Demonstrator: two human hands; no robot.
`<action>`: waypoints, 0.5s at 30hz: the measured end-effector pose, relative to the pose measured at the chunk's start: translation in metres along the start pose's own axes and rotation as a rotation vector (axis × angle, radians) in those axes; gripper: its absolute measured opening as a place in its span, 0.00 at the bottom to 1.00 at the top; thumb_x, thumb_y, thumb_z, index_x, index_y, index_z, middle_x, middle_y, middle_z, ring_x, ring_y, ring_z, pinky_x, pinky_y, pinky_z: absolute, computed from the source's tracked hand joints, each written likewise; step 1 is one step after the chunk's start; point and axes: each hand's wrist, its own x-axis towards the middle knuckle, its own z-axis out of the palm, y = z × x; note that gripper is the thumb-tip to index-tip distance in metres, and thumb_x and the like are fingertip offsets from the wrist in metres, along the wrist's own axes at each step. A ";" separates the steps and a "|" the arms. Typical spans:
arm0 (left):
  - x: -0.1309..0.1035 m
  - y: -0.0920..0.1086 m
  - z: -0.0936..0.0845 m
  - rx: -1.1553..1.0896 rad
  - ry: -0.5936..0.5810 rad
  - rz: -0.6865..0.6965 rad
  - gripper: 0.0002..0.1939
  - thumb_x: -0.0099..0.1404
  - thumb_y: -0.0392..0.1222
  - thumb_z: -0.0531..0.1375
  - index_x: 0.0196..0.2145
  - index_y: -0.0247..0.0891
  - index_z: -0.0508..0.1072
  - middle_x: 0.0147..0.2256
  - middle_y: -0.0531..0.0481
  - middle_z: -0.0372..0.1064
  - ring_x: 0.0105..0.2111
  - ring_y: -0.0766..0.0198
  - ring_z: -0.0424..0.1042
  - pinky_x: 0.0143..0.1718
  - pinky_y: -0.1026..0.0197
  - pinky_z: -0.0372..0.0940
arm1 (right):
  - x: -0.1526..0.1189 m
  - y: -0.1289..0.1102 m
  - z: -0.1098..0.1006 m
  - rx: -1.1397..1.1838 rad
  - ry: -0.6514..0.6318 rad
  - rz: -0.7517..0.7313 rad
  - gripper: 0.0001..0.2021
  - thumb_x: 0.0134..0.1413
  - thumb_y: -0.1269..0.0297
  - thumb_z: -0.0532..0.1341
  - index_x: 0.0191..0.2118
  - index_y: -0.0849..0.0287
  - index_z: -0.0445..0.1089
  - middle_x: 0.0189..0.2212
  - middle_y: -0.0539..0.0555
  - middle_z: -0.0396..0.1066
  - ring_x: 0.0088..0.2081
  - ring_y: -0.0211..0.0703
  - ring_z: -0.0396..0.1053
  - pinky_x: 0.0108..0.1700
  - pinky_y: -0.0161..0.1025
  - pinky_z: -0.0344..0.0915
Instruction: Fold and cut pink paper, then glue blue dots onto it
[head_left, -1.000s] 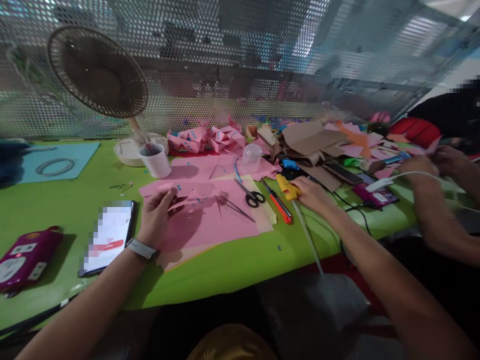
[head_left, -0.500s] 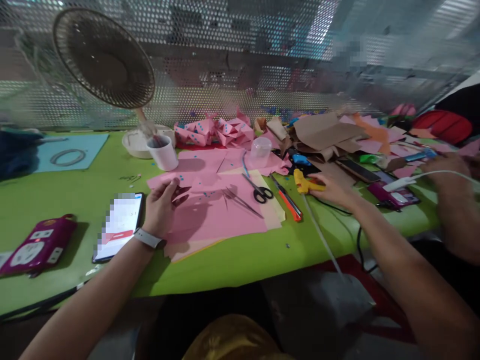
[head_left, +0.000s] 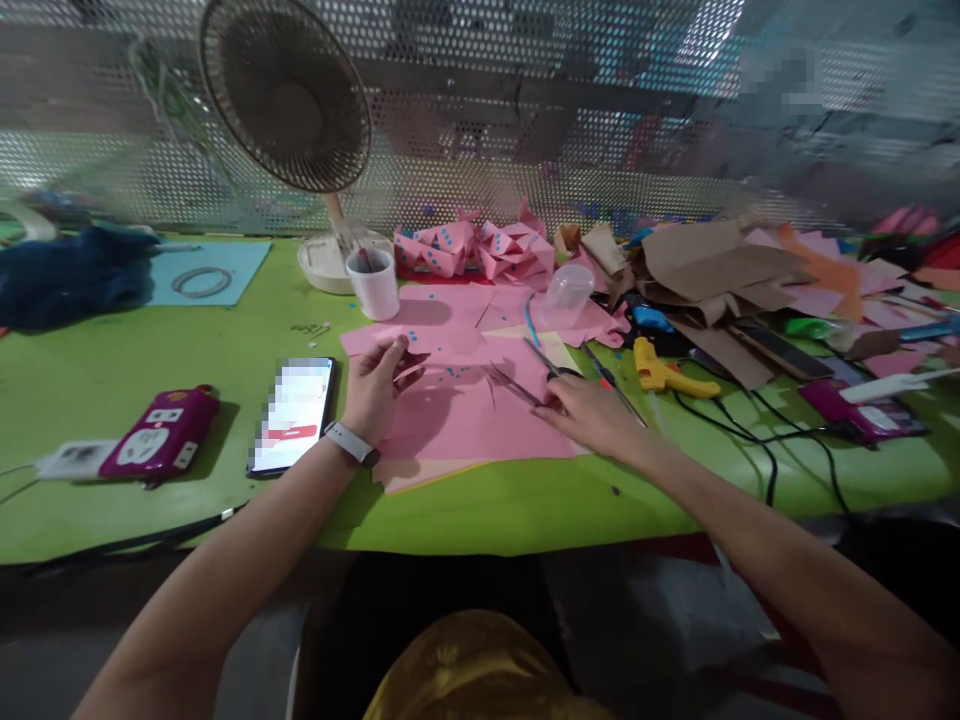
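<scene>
My left hand (head_left: 372, 388), wearing a watch with a pale band, is above the left part of the pink paper (head_left: 472, 430). Its thumb and fingers are pinched together, and any small thing between them cannot be made out. Metal tweezers (head_left: 512, 384) lie on the pink paper, their points toward the left. My right hand (head_left: 592, 408) has its fingers closed on the back end of the tweezers. It partly covers black-handled scissors (head_left: 541, 357) and an orange cutter. Small blue dots are scattered on the paper between my hands.
A yellow glue gun (head_left: 664, 372) lies to the right with cables near it. A phone (head_left: 294, 415) and a purple power socket (head_left: 159, 435) are on the left. Behind stand a white cup (head_left: 375, 288), a fan (head_left: 289, 95), folded pink paper shapes (head_left: 480, 248) and brown paper scraps (head_left: 712, 262).
My right hand has left the glue gun and moved left to the tweezers. My left hand stays pinched over the paper. The view has shifted left.
</scene>
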 end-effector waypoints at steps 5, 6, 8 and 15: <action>0.002 -0.001 -0.002 -0.010 -0.019 -0.002 0.15 0.51 0.47 0.71 0.31 0.38 0.73 0.26 0.54 0.72 0.35 0.63 0.77 0.34 0.65 0.69 | 0.000 0.008 -0.006 0.298 -0.059 0.220 0.07 0.58 0.61 0.59 0.32 0.57 0.66 0.26 0.52 0.72 0.24 0.40 0.68 0.24 0.35 0.57; 0.002 -0.002 -0.002 -0.013 -0.021 0.000 0.15 0.51 0.48 0.71 0.31 0.38 0.73 0.26 0.54 0.73 0.35 0.63 0.77 0.34 0.65 0.69 | 0.000 0.009 -0.008 0.435 -0.073 0.291 0.07 0.58 0.59 0.59 0.34 0.57 0.66 0.24 0.50 0.71 0.21 0.38 0.66 0.22 0.35 0.57; 0.002 -0.003 -0.003 -0.020 -0.027 0.000 0.15 0.51 0.48 0.71 0.31 0.38 0.73 0.26 0.54 0.73 0.36 0.63 0.77 0.35 0.65 0.69 | 0.001 0.009 -0.013 0.759 -0.059 0.390 0.10 0.55 0.56 0.61 0.39 0.56 0.66 0.20 0.46 0.68 0.17 0.35 0.62 0.20 0.33 0.57; 0.003 -0.005 -0.004 -0.028 -0.021 -0.010 0.15 0.51 0.47 0.71 0.31 0.38 0.73 0.27 0.53 0.73 0.34 0.64 0.77 0.35 0.65 0.69 | 0.012 0.000 -0.037 1.411 0.093 0.482 0.15 0.38 0.59 0.72 0.35 0.56 0.75 0.25 0.51 0.73 0.25 0.38 0.71 0.27 0.34 0.68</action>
